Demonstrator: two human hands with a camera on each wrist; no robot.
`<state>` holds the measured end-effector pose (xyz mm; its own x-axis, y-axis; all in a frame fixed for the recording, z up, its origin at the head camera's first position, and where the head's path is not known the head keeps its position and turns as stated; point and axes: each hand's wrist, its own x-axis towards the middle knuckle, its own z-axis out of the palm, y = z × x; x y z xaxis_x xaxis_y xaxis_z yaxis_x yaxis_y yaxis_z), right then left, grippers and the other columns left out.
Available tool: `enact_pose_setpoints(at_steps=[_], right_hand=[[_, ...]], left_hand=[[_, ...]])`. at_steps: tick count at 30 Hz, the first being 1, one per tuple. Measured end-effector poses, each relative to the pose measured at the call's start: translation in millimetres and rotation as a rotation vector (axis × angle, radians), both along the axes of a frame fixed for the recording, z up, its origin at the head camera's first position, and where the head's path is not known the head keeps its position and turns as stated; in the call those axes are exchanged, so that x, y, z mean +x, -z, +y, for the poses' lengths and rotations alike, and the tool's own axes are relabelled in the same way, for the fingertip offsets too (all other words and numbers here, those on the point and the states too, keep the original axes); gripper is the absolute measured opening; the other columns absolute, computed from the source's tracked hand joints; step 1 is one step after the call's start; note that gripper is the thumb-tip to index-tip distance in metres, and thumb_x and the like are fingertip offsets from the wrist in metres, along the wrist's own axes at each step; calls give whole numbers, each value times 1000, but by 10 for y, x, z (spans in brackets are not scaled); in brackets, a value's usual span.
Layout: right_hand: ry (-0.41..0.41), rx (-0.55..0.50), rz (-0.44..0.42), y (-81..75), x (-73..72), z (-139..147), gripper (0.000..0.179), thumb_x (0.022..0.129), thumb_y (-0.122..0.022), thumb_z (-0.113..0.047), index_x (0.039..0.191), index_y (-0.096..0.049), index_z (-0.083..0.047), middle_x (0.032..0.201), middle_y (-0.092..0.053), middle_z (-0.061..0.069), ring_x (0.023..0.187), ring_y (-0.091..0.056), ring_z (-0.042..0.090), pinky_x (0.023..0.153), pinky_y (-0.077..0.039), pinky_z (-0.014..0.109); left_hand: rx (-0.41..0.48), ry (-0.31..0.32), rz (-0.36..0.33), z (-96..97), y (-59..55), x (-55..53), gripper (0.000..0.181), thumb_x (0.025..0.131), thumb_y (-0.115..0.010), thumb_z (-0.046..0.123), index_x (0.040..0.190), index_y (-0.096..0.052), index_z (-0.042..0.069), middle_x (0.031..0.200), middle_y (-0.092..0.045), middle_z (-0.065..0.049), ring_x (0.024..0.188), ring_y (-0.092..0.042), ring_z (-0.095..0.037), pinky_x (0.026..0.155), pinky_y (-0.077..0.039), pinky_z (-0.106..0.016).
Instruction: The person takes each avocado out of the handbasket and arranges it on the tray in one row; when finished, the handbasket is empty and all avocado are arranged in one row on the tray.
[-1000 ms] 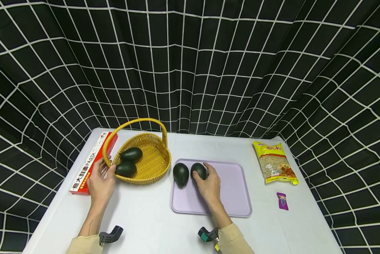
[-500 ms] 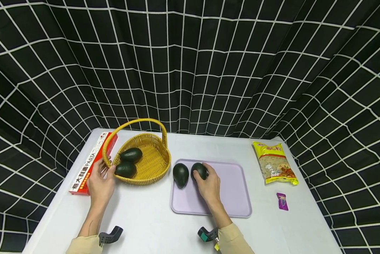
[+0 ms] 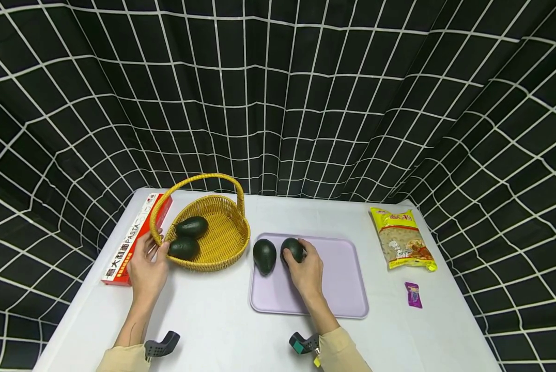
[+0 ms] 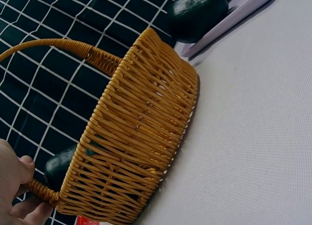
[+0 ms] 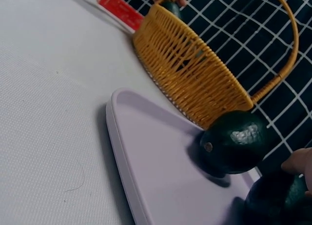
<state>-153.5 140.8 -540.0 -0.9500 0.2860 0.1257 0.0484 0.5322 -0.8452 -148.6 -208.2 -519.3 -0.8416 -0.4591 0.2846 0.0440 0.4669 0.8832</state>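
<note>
On the left, a yellow wicker basket (image 3: 224, 235) with a tall handle has two dark green avocados (image 3: 191, 226) lying in its left side. My left hand (image 3: 149, 268) grips the base of the basket's handle between thumb and fingers, which the left wrist view also shows. A lilac tray (image 3: 343, 279) stands to the right of the basket with two more avocados at its far left. One avocado (image 3: 264, 256) rests untouched on the tray. Around the other avocado (image 3: 291, 249) curl the thumb and fingers of my right hand (image 3: 307, 271); in the right wrist view it sits low over the tray.
A red and white pasta box (image 3: 134, 243) lies left of the basket. On the far right are a yellow food bag (image 3: 402, 238) and a small purple packet (image 3: 413, 295). A black curtain with white grid lines (image 3: 278, 103) surrounds the white table.
The avocado in my right hand has shifted very slightly to the right, along with the hand. My left hand and the basket stay where they were.
</note>
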Motion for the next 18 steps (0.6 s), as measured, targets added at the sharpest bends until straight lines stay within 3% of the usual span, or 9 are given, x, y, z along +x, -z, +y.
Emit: enact_pose_setpoints(at_steps=[18], right_hand=[[2,-15,-4,-20,6,-23,55,93,-80,-25,138,-61,1,140,-62,26,122,-65,48,99,-62,58]], left_hand=[[22,6,38,1,-13,3,42,97,-72,5,138,-61,1,138,-68,-19,127,-65,-38,98,-49,-2]])
